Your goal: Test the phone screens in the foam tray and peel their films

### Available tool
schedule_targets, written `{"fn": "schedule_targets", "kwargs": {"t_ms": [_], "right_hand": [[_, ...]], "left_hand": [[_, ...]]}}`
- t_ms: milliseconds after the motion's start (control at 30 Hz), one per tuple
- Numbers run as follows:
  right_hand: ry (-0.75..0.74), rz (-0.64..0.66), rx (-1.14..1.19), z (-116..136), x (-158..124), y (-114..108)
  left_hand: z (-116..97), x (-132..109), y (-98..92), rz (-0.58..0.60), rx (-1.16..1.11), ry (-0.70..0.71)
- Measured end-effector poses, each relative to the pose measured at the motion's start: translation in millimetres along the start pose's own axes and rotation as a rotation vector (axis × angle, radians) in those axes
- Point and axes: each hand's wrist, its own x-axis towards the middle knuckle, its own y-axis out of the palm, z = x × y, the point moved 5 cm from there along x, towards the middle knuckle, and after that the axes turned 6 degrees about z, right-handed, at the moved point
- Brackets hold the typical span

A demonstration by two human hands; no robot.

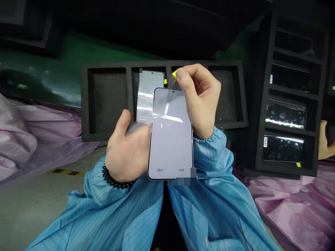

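Note:
A smartphone with a lit, pale screen stands in front of me, two short words in Chinese characters near its lower edge. My left hand supports it from the left, palm up and thumb apart, its fingers mostly hidden behind the phone. Between thumb and forefinger, my right hand pinches the yellow tab of a clear film. That film is lifted at the phone's top edge; how far it still touches the screen I cannot tell. Behind lies a second phone in a tray compartment, partly covered.
Under my hands is a black foam tray with several compartments. To the right, another foam tray holds several dark-screened phones. A co-worker's hand shows at the right edge; pink sleeves lie at the left.

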Motion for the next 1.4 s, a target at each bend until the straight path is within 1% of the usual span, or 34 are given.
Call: {"fn": "schedule_targets", "kwargs": {"t_ms": [100,233,367,433,500,567,600,667,767,833,900,933,1000,1033,1067,1133,1167,1233,1267,1300,1333,1400], "right_hand": [[-0.015,-0.132,0.099,5,-1,-6],[-0.025,-0.139,0.085,11,-3,-9],[-0.075,-0.141,0.079,19,-4,-7],[-0.103,-0.145,0.119,24,-3,-6],[-0.118,-0.167,0.233,29,-1,-10],[-0.119,-0.217,0.334,29,-1,-19],[-0.120,-0.246,0.350,27,-2,-26],[-0.114,-0.277,0.309,19,-7,-40],[-0.122,-0.212,0.257,0,-19,-50],[-0.091,-0.136,0.214,-13,-26,-47],[-0.060,-0.020,0.133,-21,-32,-37],[-0.061,0.048,0.087,-22,-35,-29],[-0.117,0.180,0.004,-19,-39,-13],[-0.155,0.233,-0.042,-16,-41,-6],[-0.192,0.276,-0.092,-14,-42,1],[-0.258,0.331,-0.199,-12,-46,12],[-0.289,0.348,-0.251,-11,-48,16],[-0.354,0.379,-0.348,-12,-52,23],[-0.383,0.396,-0.399,-13,-54,26],[-0.409,0.413,-0.452,-14,-56,29],[-0.434,0.432,-0.507,-15,-57,31],[-0.478,0.463,-0.615,-15,-59,36]], "left_hand": [[0,4,-6.5,-0.025,0.067,-0.028],[-2,6,-9.4,-0.026,0.119,-0.002],[-1,8,-10.1,-0.010,0.149,0.023],[-2,9,-12.0,0.024,0.190,0.029],[-7,9,-16.7,0.067,0.239,0.055],[-19,3,-26.6,0.056,0.280,0.146],[-29,-2,-33.4,0.023,0.306,0.223],[-53,-18,-49.2,-0.095,0.384,0.422],[-88,-42,-72.4,-0.296,0.531,0.694],[-106,-49,-89.1,-0.417,0.582,0.820],[-119,-44,-107.0,-0.489,0.596,0.851],[-123,-37,-115.4,-0.501,0.596,0.826],[-128,-24,-128.5,-0.508,0.609,0.762],[-128,-20,-132.6,-0.522,0.617,0.756],[-128,-20,-134.5,-0.548,0.649,0.785],[-124,-31,-131.5,-0.652,0.849,0.932],[-119,-41,-126.8,-0.717,1.020,1.041],[-102,-61,-117.7,-0.840,1.424,1.231],[-91,-70,-116.4,-0.858,1.602,1.291],[-81,-76,-119.7,-0.867,1.735,1.287],[-72,-79,-126.0,-0.861,1.837,1.242],[-58,-82,-143.0,-0.812,1.945,1.081]]}}
